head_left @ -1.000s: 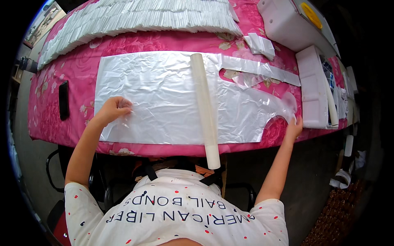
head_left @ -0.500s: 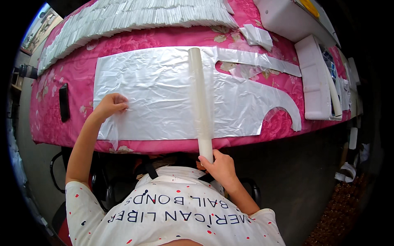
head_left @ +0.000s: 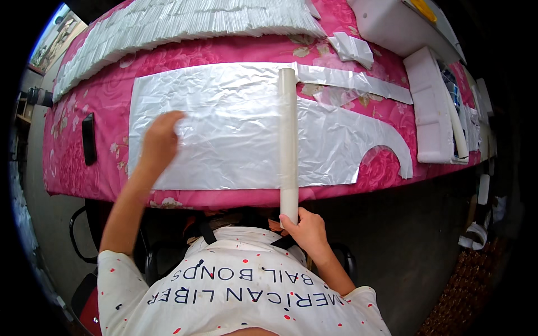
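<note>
A thin, shiny white plastic sheet, shaped like a disposable apron, lies spread on the table with its cut-out strips toward the right. Across it rests a pale tube, roughly at right angles to the sheet's long edges. My right hand is closed around the tube's near end, past the table edge. Over the left part of the sheet hovers my left hand, its fingers bent and smeared by motion. Whether it holds anything does not show.
Long rows of folded white packets line the far side of the pink flowered tablecloth. A black phone lies at left. Several loose packets sit far right, near a white foam box and a larger white container.
The tube has shifted right and stands straighter across the sheet. My left hand has moved up and slightly right from the sheet's near left corner, where the film was bunched and now lies flatter.
</note>
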A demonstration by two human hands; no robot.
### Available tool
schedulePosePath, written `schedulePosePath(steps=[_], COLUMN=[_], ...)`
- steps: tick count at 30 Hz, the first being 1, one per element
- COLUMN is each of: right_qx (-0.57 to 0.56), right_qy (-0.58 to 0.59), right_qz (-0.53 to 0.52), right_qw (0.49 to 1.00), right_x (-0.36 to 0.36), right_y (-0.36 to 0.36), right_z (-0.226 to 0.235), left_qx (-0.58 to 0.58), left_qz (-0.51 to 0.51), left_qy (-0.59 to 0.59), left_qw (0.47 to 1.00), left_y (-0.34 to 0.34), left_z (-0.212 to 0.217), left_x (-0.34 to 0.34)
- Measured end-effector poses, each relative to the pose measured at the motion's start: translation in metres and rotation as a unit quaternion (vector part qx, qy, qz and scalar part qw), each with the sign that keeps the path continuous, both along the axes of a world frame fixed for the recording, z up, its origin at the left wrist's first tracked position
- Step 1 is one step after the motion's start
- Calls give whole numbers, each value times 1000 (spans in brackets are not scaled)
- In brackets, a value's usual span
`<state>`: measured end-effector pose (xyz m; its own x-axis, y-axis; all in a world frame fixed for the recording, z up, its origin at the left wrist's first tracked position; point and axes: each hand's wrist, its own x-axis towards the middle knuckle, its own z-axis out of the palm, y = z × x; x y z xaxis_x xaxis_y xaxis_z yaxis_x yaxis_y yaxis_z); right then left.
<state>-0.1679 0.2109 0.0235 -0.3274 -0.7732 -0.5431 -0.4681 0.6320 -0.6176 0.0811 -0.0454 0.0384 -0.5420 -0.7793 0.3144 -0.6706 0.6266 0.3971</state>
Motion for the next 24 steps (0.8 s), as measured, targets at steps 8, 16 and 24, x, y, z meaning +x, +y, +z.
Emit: schedulePosePath(steps=[8, 16, 24], right_qx=[30, 56, -58], right_qy=[72, 24, 113], right_qz=[63, 195, 157], right_qw=[995, 979, 979], right_x=[-2, -26, -70], right_y=[-3, -25, -176], right_z=[6, 18, 5], left_qx=[153, 55, 46], left_qz=[-132, -162, -161], left_qy=[138, -84, -103], left_qw=[970, 982, 981], left_y=[58, 61, 61], left_z=[-56, -68, -69], left_x=[-136, -144, -145])
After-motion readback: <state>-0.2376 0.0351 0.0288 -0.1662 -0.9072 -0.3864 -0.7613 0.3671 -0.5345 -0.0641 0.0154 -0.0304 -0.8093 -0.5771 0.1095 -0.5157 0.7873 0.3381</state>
